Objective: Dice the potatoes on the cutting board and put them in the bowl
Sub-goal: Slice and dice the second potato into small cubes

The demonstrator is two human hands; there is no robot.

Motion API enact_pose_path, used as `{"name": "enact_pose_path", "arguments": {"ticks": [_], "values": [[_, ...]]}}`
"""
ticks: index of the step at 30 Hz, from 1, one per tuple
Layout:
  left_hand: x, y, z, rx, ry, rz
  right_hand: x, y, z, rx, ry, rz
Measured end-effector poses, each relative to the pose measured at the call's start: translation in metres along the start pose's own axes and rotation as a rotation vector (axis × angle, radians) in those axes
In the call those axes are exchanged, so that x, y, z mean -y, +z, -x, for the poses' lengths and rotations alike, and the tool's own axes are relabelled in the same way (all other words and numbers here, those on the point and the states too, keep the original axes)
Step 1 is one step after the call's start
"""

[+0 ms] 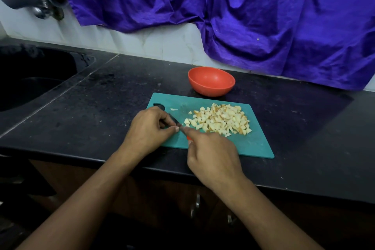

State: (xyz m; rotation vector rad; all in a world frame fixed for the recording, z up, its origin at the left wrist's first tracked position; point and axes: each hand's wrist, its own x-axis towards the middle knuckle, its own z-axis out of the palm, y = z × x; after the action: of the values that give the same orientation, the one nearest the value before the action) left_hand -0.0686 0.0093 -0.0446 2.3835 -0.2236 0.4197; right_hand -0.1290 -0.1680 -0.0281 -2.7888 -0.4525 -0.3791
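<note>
Dicing apparently done at a dark kitchen counter (pixel 101 97): we hold a small knife (pixel 176 123) over the near-left part of the teal cutting board (pixel 257 144). Our right hand (pixel 213 160) is clenched round its red handle. The fingers and thumb of our left hand (pixel 149 128) curl in and pinch the blade, apparently to wipe off what clings to it.

The diced potatoes (pixel 221 121) lie heaped on the board's far-right half, with one stray piece (pixel 174 109) apart near the handle hole. The red bowl (pixel 211 81) stands just beyond the board, with nothing seen inside, so the transfer is not yet begun.

The hazards, as we judge them: bare fingertips sliding along the edge could be cut. A hurried scoop or tilt of the board could also send cubes onto the counter rather than into the bowl.
</note>
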Motion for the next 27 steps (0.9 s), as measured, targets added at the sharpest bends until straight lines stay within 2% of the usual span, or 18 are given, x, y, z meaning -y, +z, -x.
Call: {"name": "enact_pose_path", "arguments": {"ticks": [7, 15, 20, 27], "values": [[0.001, 0.002, -0.001, 0.000, 0.004, -0.018, -0.007, -0.002, 0.006, 0.076, -0.040, 0.075], [0.007, 0.006, -0.001, -0.031, -0.021, -0.002, -0.040, -0.005, 0.011, -0.009, 0.143, -0.133], [0.008, 0.007, 0.000, -0.024, -0.017, 0.061, -0.065, -0.006, 0.000, -0.228, 0.230, -0.409], [-0.006, 0.018, -0.013, 0.056, 0.034, 0.001, -0.085, 0.007, -0.002, -0.350, 0.183, -0.522]]}}
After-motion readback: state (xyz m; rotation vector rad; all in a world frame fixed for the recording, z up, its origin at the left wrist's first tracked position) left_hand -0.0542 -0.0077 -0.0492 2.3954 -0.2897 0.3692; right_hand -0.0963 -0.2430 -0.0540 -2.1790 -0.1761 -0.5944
